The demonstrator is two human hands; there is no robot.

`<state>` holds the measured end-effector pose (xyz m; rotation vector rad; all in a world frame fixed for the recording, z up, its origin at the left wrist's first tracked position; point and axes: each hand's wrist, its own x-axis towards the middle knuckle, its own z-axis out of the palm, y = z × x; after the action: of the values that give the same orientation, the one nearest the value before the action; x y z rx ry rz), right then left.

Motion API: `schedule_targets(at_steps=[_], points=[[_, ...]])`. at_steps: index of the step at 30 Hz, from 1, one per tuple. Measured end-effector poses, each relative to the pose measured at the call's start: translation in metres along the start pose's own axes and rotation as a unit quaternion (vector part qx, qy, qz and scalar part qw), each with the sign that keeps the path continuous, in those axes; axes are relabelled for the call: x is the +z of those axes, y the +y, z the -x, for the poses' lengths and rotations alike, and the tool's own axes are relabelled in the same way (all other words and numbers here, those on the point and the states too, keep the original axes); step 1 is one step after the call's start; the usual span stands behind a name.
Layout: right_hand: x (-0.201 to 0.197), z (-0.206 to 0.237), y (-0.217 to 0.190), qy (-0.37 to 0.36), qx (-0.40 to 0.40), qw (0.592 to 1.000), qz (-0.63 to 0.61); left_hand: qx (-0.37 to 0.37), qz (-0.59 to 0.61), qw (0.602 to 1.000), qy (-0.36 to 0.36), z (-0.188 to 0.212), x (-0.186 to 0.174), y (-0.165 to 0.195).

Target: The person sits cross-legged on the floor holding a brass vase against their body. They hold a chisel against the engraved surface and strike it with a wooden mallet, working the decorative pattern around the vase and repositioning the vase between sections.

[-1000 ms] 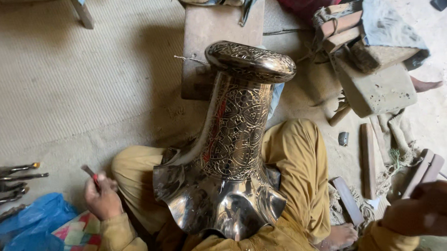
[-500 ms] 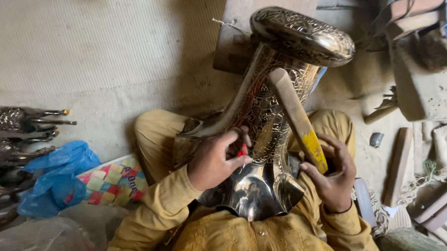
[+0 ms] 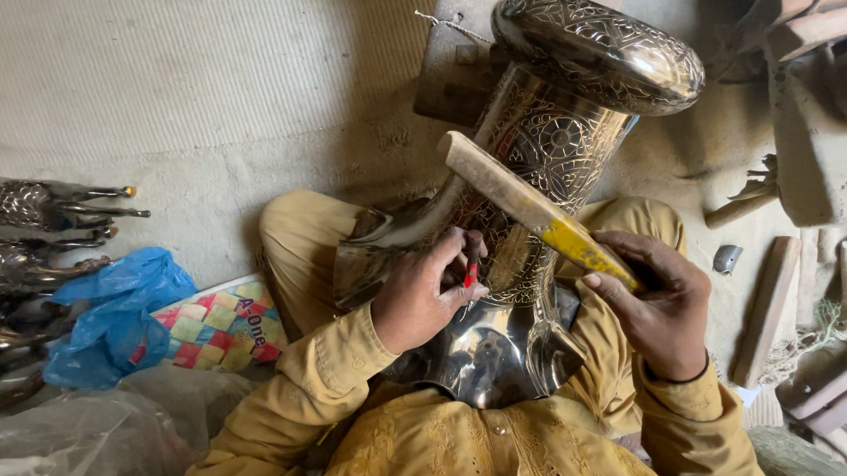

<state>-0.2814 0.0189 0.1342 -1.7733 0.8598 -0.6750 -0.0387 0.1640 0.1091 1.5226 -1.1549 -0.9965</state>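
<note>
A: From the head view, why does the big engraved metal vessel [image 3: 548, 177] lie across the lap like that?

B: It looks braced. Its flared, polished foot sits against the person's belly between the crossed legs, and its domed top leans away onto a wooden block [image 3: 448, 70] on the floor. That seems to keep the patterned wall steady and facing up.

A: And the left hand [image 3: 426, 290]?

B: Its fingers are pinched together on a small red-handled tool [image 3: 471, 271], tip set against the engraved band, probably to mark one spot.

A: The right hand [image 3: 660, 307]?

B: Closed around the yellow-taped end of a wooden stick [image 3: 528, 209], which slants up over the vessel, just above the small tool, seemingly poised as a striker.

A: Anything around?

B: On the left, metal figurines [image 3: 30, 224], a blue plastic bag [image 3: 111, 321] and a chequered pouch [image 3: 219, 325] on the floor mat; wooden pieces [image 3: 768, 306] lie to the right, within reach.
</note>
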Motion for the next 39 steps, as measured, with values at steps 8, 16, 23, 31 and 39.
schedule_targets(at_steps=[8,16,23,31,39], points=[[-0.013,-0.021,-0.020,-0.101,-0.044,0.988,0.107,-0.016,0.000,1.000,-0.014,0.000,0.002,-0.005],[-0.012,-0.026,-0.028,-0.045,-0.062,0.993,0.089,-0.031,0.016,0.999,-0.003,0.001,0.007,-0.013],[-0.015,-0.029,-0.028,-0.009,-0.060,0.997,0.057,-0.030,0.053,0.998,-0.005,0.000,0.006,-0.011],[-0.019,-0.023,-0.015,-0.076,-0.026,0.994,0.074,-0.002,-0.032,0.999,-0.015,0.000,0.001,-0.003],[-0.021,-0.024,-0.010,-0.082,-0.043,0.994,0.064,0.003,0.041,0.999,-0.027,-0.001,0.004,-0.009]])
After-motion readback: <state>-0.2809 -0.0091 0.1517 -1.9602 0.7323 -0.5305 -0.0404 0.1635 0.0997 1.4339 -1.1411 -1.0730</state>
